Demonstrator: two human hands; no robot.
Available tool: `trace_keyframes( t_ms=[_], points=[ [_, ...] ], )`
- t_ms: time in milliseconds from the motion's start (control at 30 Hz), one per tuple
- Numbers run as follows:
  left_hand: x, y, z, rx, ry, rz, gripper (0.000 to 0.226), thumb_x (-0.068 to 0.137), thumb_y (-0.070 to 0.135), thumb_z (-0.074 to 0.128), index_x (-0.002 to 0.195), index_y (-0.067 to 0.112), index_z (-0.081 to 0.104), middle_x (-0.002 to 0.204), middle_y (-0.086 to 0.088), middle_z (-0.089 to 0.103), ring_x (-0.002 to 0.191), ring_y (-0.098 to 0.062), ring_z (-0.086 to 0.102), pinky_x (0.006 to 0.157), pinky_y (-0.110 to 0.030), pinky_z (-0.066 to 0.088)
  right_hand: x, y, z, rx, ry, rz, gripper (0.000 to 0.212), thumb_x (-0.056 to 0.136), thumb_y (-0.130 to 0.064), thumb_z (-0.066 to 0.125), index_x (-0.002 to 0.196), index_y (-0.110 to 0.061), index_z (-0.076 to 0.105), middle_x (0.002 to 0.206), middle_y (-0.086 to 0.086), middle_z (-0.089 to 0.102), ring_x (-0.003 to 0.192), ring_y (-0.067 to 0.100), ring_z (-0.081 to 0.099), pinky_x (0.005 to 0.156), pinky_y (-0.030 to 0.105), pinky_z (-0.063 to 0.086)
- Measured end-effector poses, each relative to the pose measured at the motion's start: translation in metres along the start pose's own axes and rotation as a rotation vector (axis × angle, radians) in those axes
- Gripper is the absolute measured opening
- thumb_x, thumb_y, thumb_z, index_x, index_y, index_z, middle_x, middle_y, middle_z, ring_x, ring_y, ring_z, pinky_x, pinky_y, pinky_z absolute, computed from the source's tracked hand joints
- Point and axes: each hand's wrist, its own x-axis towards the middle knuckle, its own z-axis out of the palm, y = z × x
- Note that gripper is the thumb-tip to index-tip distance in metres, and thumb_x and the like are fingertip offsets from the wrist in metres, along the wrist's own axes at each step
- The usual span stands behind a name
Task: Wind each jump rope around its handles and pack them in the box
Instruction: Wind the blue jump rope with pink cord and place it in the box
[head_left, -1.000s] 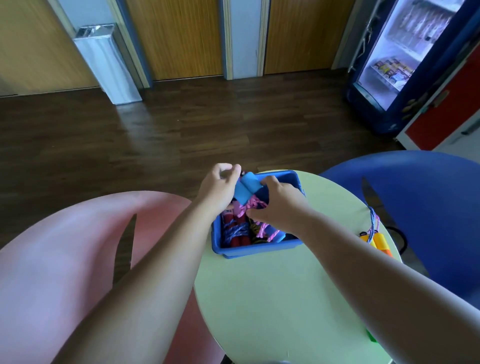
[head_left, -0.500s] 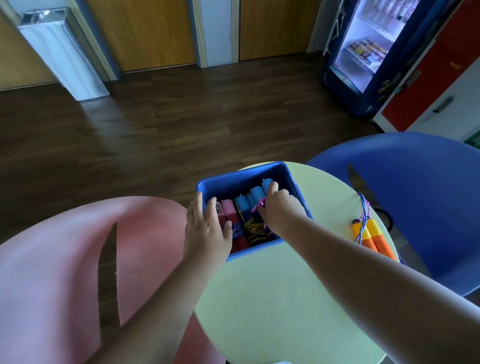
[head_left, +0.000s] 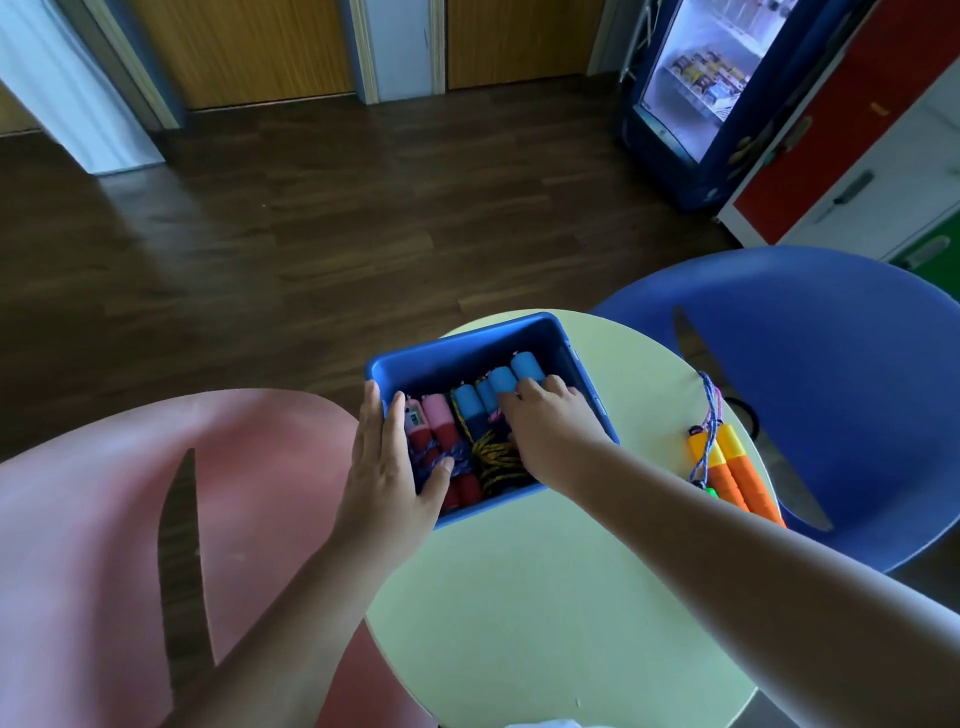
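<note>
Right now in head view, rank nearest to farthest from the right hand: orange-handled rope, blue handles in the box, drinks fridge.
1. Blue handles: in the box, touched by the right hand.
2. Orange-handled rope: on the table, to the right.
3. Drinks fridge: across the floor, far right.

The box (head_left: 467, 343) sits on the table (head_left: 545, 597), wound ropes (head_left: 467, 410) inside it, another rope (head_left: 727, 467) lying to its right.

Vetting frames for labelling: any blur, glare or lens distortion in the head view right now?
Head view: wide-angle bending tilts the door frames and fridge outward; its lit interior is blown out; slight softness overall, but the blue box, left hand and right hand read clearly; box interior shaded.
</note>
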Motion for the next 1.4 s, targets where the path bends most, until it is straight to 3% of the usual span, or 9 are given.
trace_keyframes(
  t_ms=[400, 633, 833, 900, 1000, 1133, 1233, 1300, 1400],
  points=[
    [0.002, -0.003, 0.000, 0.004, -0.017, 0.019, 0.087, 0.095, 0.033, 0.070, 0.162, 0.008, 0.020, 0.173, -0.012, -0.008, 0.161, -0.024, -0.002, 0.128, -0.047, 0.021, 0.025, 0.014, 0.000, 0.094, -0.237, 0.058, 0.040, 0.098, -0.012, 0.055, 0.137, -0.020, 0.058, 0.127, 0.007, 0.058, 0.107, 0.032, 0.063, 0.088, 0.039, 0.053],
    [0.002, -0.002, -0.004, 0.009, -0.033, 0.026, 0.088, 0.094, 0.033, 0.072, 0.162, 0.011, 0.021, 0.173, -0.009, -0.009, 0.161, -0.024, 0.001, 0.125, -0.038, 0.018, 0.031, 0.029, -0.021, -0.047, -0.297, -0.162, 0.043, 0.096, -0.012, 0.055, 0.139, -0.014, 0.058, 0.140, 0.009, 0.055, 0.127, 0.026, 0.052, 0.104, 0.032, 0.046],
    [0.005, -0.004, -0.007, -0.009, -0.038, 0.072, 0.083, 0.090, -0.001, 0.065, 0.161, 0.007, 0.024, 0.173, -0.010, -0.001, 0.160, -0.021, 0.004, 0.122, -0.027, 0.016, 0.013, 0.030, -0.025, -0.117, -0.316, -0.248, 0.056, 0.095, -0.006, 0.055, 0.150, -0.011, 0.045, 0.151, 0.009, 0.044, 0.122, 0.020, 0.054, 0.087, 0.021, 0.042],
    [0.004, -0.003, -0.009, -0.033, -0.042, 0.059, 0.086, 0.085, -0.012, 0.058, 0.161, 0.006, 0.024, 0.173, -0.009, 0.000, 0.161, -0.023, 0.005, 0.124, -0.031, 0.022, 0.007, 0.031, -0.024, -0.115, -0.316, -0.251, 0.058, 0.097, -0.006, 0.053, 0.153, -0.011, 0.040, 0.153, 0.009, 0.040, 0.114, 0.017, 0.052, 0.079, 0.021, 0.036],
    [-0.001, -0.001, -0.009, -0.039, -0.050, 0.068, 0.088, 0.081, -0.017, 0.055, 0.161, 0.006, 0.025, 0.173, -0.011, 0.001, 0.160, -0.026, 0.006, 0.125, -0.043, 0.028, 0.002, 0.030, -0.015, -0.209, -0.340, -0.282, 0.060, 0.095, -0.009, 0.055, 0.153, -0.011, 0.038, 0.154, 0.012, 0.036, 0.101, 0.018, 0.059, 0.085, 0.026, 0.050],
    [-0.009, 0.000, -0.007, -0.033, -0.045, 0.075, 0.088, 0.082, -0.016, 0.056, 0.161, 0.009, 0.025, 0.173, -0.012, -0.001, 0.160, -0.029, 0.006, 0.123, -0.052, 0.031, 0.000, 0.035, -0.007, -0.153, -0.337, -0.248, 0.066, 0.093, -0.006, 0.057, 0.155, -0.012, 0.037, 0.155, 0.010, 0.035, 0.116, 0.028, 0.061, 0.097, 0.037, 0.053],
    [-0.011, 0.001, -0.009, -0.045, -0.027, 0.067, 0.083, 0.086, -0.011, 0.059, 0.160, 0.008, 0.028, 0.173, -0.013, 0.003, 0.160, -0.027, 0.006, 0.127, -0.036, 0.020, -0.010, 0.039, -0.005, 0.073, -0.233, -0.215, 0.070, 0.085, -0.003, 0.063, 0.152, -0.019, 0.046, 0.149, 0.004, 0.045, 0.126, 0.030, 0.054, 0.103, 0.042, 0.050],
    [-0.013, 0.002, -0.009, -0.094, -0.001, 0.018, 0.079, 0.089, -0.008, 0.062, 0.159, 0.008, 0.029, 0.172, -0.016, 0.006, 0.161, -0.025, 0.005, 0.125, -0.026, 0.011, -0.023, 0.043, -0.001, 0.217, 0.040, -0.162, 0.064, 0.083, -0.012, 0.072, 0.145, -0.022, 0.056, 0.147, 0.003, 0.050, 0.131, 0.030, 0.048, 0.108, 0.045, 0.044],
    [-0.018, 0.001, -0.007, -0.180, 0.067, -0.079, 0.074, 0.089, -0.007, 0.064, 0.156, 0.003, 0.034, 0.166, -0.019, 0.024, 0.157, -0.030, 0.020, 0.127, -0.042, 0.022, -0.046, 0.049, 0.010, 0.326, 0.321, 0.188, 0.061, 0.088, -0.024, 0.070, 0.146, -0.023, 0.053, 0.150, 0.008, 0.045, 0.134, 0.035, 0.043, 0.109, 0.049, 0.041]
  ],
)
